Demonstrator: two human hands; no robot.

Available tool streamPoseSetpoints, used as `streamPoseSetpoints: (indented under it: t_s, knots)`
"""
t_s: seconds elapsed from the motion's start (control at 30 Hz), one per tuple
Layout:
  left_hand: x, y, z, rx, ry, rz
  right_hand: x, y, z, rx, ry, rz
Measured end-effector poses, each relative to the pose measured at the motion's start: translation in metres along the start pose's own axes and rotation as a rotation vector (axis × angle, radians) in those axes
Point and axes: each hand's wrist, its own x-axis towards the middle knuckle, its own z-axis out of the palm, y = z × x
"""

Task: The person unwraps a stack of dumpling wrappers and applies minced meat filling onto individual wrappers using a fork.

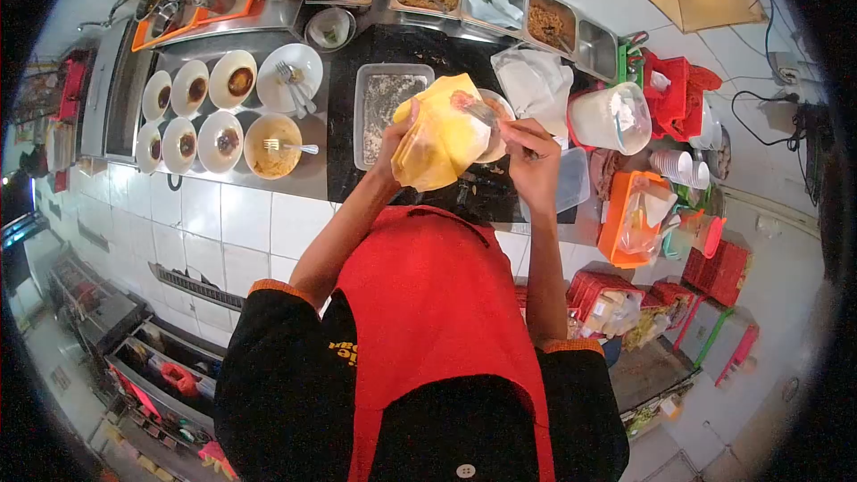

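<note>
My left hand point(393, 145) is closed around a stack of yellow dough wrappers point(439, 138), held up over the black counter. A dab of pinkish filling point(462, 99) lies near the far edge of the top wrapper. In my closed right hand point(534, 159) is a flat metal spreader point(483, 112), its blade end against the wrapper beside the filling. A round bowl point(505, 105) is partly hidden behind the wrappers and my right hand. Left of the wrappers stands a grey rectangular tray point(360, 125) dusted with white flour.
Several white bowls point(220, 129) with dark sauce stand left, near a plate of forks point(308, 58) and a bowl with a fork point(259, 163). Metal food pans point(432, 9) line the back. A white tub point(607, 120) and orange basket point(616, 241) stand right.
</note>
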Motion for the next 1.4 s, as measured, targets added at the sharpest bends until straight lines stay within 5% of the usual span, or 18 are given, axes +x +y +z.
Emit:
streamPoseSetpoints:
  t_s: [0.07, 0.23, 0.37, 0.4, 0.5, 0.83, 0.93, 1.03, 1.17, 1.3, 1.4]
  knots:
    - [0.004, 0.002, -0.007, -0.206, -0.157, 0.060, -0.001, 0.008, -0.009, -0.018, 0.004, 0.003]
    - [-0.001, 0.012, -0.009, -0.137, -0.108, 0.105, 0.000, -0.007, -0.038, 0.331, -0.133, 0.216]
    - [-0.002, 0.002, -0.010, 0.046, -0.084, 0.124, 0.020, -0.052, -0.043, 0.090, -0.330, 0.255]
    - [-0.003, -0.001, -0.009, 0.049, -0.094, 0.111, 0.022, -0.032, -0.039, 0.011, -0.315, 0.073]
    - [-0.006, -0.001, -0.010, 0.187, -0.032, 0.112, 0.025, -0.023, -0.041, 0.092, -0.359, 0.237]
    - [-0.004, 0.010, 0.006, -0.108, -0.109, 0.091, 0.002, -0.008, -0.001, -0.001, -0.104, -0.114]
    - [-0.002, 0.010, 0.005, -0.133, -0.083, 0.118, 0.003, -0.014, -0.009, 0.078, -0.144, 0.093]
    - [-0.003, 0.016, 0.003, -0.136, -0.044, 0.176, 0.010, -0.027, -0.032, -0.071, -0.154, 0.060]
    - [-0.002, 0.016, -0.007, -0.087, -0.033, 0.153, 0.006, -0.021, -0.040, 0.296, -0.201, 0.271]
    - [0.004, -0.012, -0.009, 0.118, -0.050, 0.029, 0.014, -0.039, -0.007, 0.444, -0.145, 0.232]
    - [0.008, -0.016, -0.011, 0.184, -0.197, 0.096, 0.014, -0.042, 0.010, -0.207, -0.133, -0.056]
